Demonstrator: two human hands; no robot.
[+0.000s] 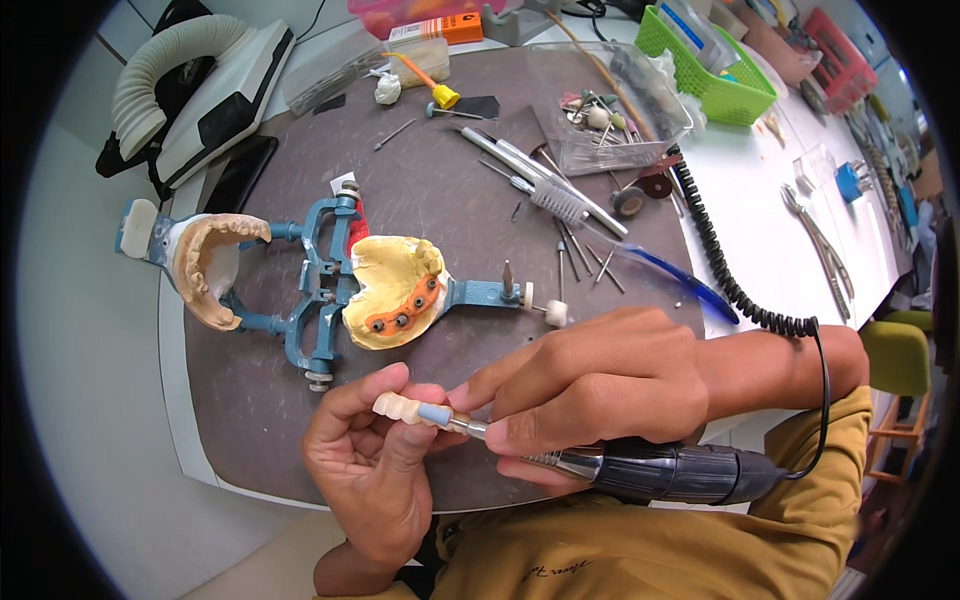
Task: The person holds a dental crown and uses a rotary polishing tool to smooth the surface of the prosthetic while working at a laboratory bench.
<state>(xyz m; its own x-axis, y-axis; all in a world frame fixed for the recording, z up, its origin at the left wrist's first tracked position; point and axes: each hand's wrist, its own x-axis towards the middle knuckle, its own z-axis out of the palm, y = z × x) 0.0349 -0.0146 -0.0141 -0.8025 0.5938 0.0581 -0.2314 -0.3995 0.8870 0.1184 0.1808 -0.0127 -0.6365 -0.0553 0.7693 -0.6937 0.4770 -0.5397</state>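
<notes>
Between the thumb and fingers of my left hand (365,470) is a tooth-coloured dental bridge (392,407). My right hand (600,385) grips a black and silver rotary handpiece (690,473) like a pen. Its blue-grey cylindrical tip (434,414) lies against the bridge, and the fingertips of both hands are close together there. Just beyond them, a blue dental articulator (318,340) lies opened out on the mat. It carries a yellow cast (378,265) with several metal implant fittings in an orange gum strip, and a beige toothed cast (190,262) at the left.
Loose burs and a silver instrument (545,170) lie beyond the casts, near a clear bur box (590,162). A coiled black cord (715,255) runs down the right to the handpiece. Pliers (830,250) and a green basket (735,108) stand right; a white hosed unit (235,95) is far left.
</notes>
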